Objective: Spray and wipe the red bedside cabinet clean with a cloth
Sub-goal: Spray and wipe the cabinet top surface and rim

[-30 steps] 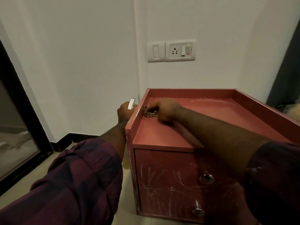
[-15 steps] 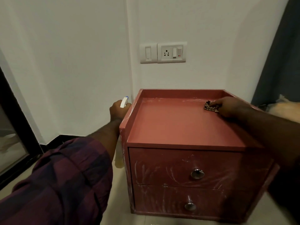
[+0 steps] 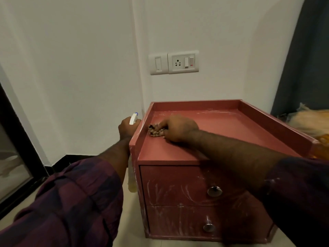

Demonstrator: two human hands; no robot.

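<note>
- Grip of the right hand (image 3: 178,128): fingers curled over a small, crumpled, dark-and-pale patterned cloth (image 3: 156,130), pinching it into a wad and pressing it flat onto the surface.
- That cloth looks soft, light and limp. It will likely slide off if merely pushed, so bunching it under the fingertips with the palm bearing down seems the right hold.
- Directly beneath the grip is the smooth top of the red, box-shaped wooden bedside cabinet (image 3: 222,132). The wad sits hard against the raised rim on the grip's left, near the far left corner.
- The cabinet reads as stiff and heavy enough to stay put under wiping pressure. Its painted top should let the cloth glide, while the rim's inner corners will need a fingertip pushed into them.
- Just left of the grip, outside the rim, the left hand (image 3: 126,128) is wrapped round the neck of a plastic spray bottle with a white, blue-tipped head (image 3: 133,118), its pale body hanging down beside the cabinet wall.
- Beyond the grip, pale streaks run along the back of the top.
- Below and nearer the person, two drawer fronts with round metal knobs (image 3: 214,191) carry many white smears, so I judge most of the cleaning remains.
- Farther off, above the grip, a white switch-and-socket plate (image 3: 183,62) is on the wall.
</note>
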